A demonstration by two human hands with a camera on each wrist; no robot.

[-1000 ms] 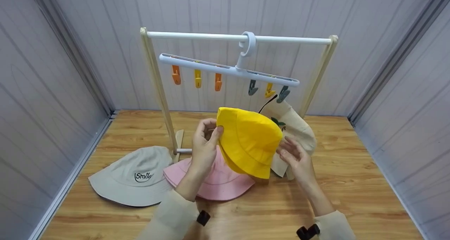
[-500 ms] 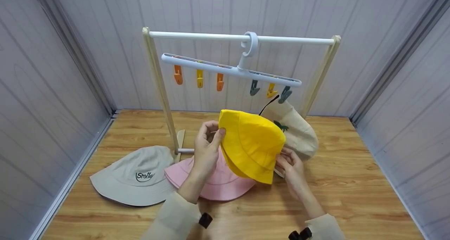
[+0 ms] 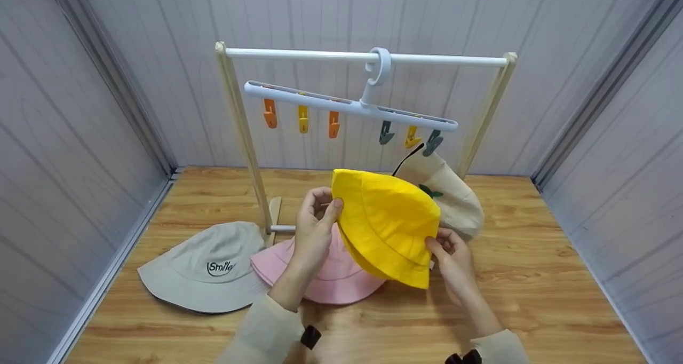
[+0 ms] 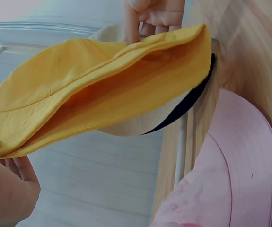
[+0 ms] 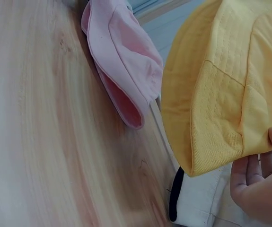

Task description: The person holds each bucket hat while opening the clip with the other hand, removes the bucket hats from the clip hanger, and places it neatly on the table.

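Both hands hold a yellow bucket hat [image 3: 387,225] in front of the rack, folded flat and tilted. The left hand [image 3: 315,230] pinches one end of its brim between thumb and fingers. At the other side, the right hand [image 3: 452,260] pinches the hat near the crown and brim seam, thumb in front. The left wrist view shows the brim's opening [image 4: 121,90] as a narrow gap. Behind the yellow hat is a cream hat [image 3: 461,209] with a green print, partly covered. A pink bucket hat [image 3: 341,284] lies on the table below, partly hidden by the left arm.
A rack with a white rail [image 3: 299,54] carries a tilted white hanger [image 3: 315,101]. Several clips hang from it, among them an orange clip [image 3: 270,114] and a grey clip [image 3: 433,142]. A grey "Smile" hat [image 3: 208,268] lies left on the wooden table [image 3: 533,278].
The right hand has gone from loose fingers beside the yellow hat to pinching its side. The hat's right side has dropped slightly and swung right; the left hand keeps its pinch.
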